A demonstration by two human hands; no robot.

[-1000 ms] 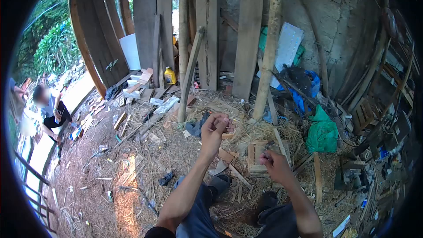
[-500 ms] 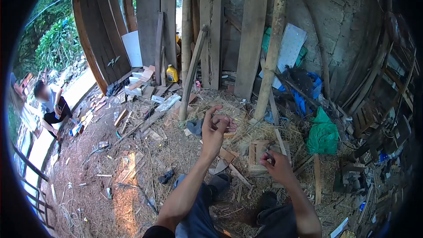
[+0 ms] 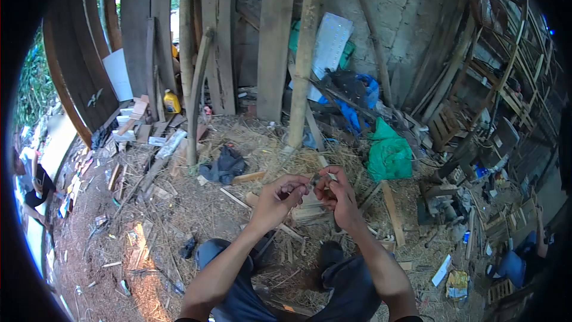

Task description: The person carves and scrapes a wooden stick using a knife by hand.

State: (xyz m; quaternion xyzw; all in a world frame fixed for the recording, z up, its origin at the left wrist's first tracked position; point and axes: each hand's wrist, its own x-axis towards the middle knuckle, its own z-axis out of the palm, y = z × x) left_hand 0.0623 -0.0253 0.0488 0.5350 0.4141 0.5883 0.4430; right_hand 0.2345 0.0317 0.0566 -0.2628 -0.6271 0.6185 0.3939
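Note:
Near the middle of the head view, my left hand (image 3: 282, 198) and my right hand (image 3: 338, 195) are close together, fingertips nearly meeting. The fingers of both are bent and pinched around something small and dark between them, too small to name. Below and behind the hands lies a pale wooden piece (image 3: 308, 212), partly hidden by them. A dark cloth (image 3: 224, 165) rests on the straw-covered ground beyond my left hand.
A green bag (image 3: 389, 151) sits right of my hands. Bamboo (image 3: 302, 65) and a leaning stick (image 3: 195, 101) stand ahead. A yellow bottle (image 3: 171, 102) is at the back left. People are partly visible at the far left and far right.
My hands have come together from apart, the right moving up and toward the left. The view has turned right, and a person now shows at the far right.

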